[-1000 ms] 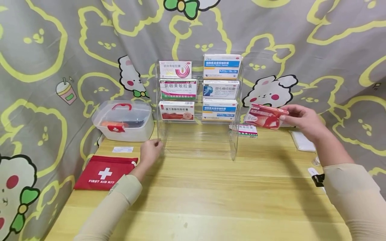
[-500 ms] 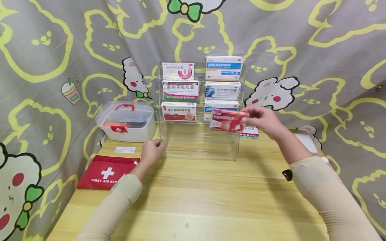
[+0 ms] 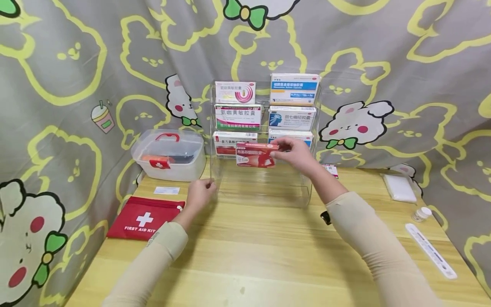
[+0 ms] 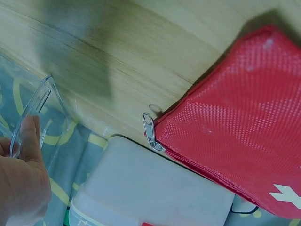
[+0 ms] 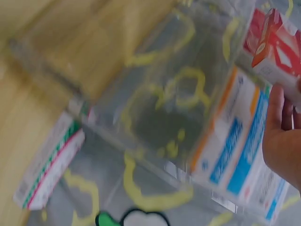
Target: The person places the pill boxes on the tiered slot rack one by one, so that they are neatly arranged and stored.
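Note:
My right hand [image 3: 297,157] pinches a red medicine box [image 3: 251,157] by its right end. The box is held in front of the clear acrylic display rack [image 3: 264,197], overlapping a white and red medicine box [image 3: 224,144] on its lowest filled tier. Behind my fingers, a blue and white medicine box [image 3: 294,89] and others fill the right column; my hand partly hides the lowest one. In the right wrist view the red box [image 5: 277,52] sits between thumb and fingers. My left hand [image 3: 199,194] grips the rack's left side edge [image 4: 41,96] low down.
To the left are a lidded first aid box [image 3: 168,153], a small white card [image 3: 166,190] and a red first aid pouch [image 3: 142,219]. Another medicine box [image 3: 330,170] lies behind the rack's right side. A white packet [image 3: 400,187], small bottle [image 3: 422,214] and long white strip [image 3: 431,250] lie right.
My right hand has carried the red medicine box leftward from beside the rack to in front of its middle. The left hand keeps its grip on the rack's edge.

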Motion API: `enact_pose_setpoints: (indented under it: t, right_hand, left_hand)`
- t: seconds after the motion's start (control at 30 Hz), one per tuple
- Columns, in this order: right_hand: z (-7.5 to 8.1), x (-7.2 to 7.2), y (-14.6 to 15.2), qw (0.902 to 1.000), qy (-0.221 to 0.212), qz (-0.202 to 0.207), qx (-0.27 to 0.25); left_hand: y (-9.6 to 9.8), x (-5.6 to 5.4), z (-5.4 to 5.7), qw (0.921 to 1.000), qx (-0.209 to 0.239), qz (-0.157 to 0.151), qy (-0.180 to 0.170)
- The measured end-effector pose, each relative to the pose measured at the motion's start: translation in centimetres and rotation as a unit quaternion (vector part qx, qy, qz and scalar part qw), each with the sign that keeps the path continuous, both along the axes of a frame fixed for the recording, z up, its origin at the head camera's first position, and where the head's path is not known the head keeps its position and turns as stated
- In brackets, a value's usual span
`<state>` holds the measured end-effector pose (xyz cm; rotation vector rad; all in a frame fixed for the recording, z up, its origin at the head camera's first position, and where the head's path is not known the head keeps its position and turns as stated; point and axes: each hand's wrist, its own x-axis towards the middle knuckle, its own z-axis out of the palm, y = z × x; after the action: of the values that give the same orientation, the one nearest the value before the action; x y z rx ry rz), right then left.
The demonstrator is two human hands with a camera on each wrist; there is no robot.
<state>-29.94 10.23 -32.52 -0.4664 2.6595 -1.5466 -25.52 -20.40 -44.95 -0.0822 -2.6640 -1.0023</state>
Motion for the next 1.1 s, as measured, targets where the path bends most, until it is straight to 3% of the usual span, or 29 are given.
enact_pose_setpoints:
  t: [0.17, 0.33, 0.5, 0.8, 1.1]
  right_hand:
    - [-2.2, -0.5, -2.4, 0.9998, 0.014, -0.009, -0.005]
    - [-3.8, -0.7, -4.0, 0.998, 0.06, -0.021, -0.005]
    - [-4.4, -0.8, -5.4, 0.9957, 0.09, -0.014, 0.015]
    - [-5.5, -1.0, -7.0, 0.9979, 0.063, -0.014, 0.01]
    - [-6.3, -0.9, -8.1, 0.9938, 0.098, -0.006, 0.052]
  left_hand:
    - [0.1, -0.1, -0.2, 1.0, 0.002, 0.006, -0.005]
    - [0.2, -0.2, -0.2, 0.9999, 0.003, 0.001, -0.016]
    - [0.1, -0.1, -0.1, 0.9991, 0.014, 0.006, -0.038]
    - [0.1, -0.2, -0.2, 0.9993, 0.017, 0.008, -0.033]
    - [0.1, -0.3, -0.2, 0.9987, 0.024, 0.011, -0.043]
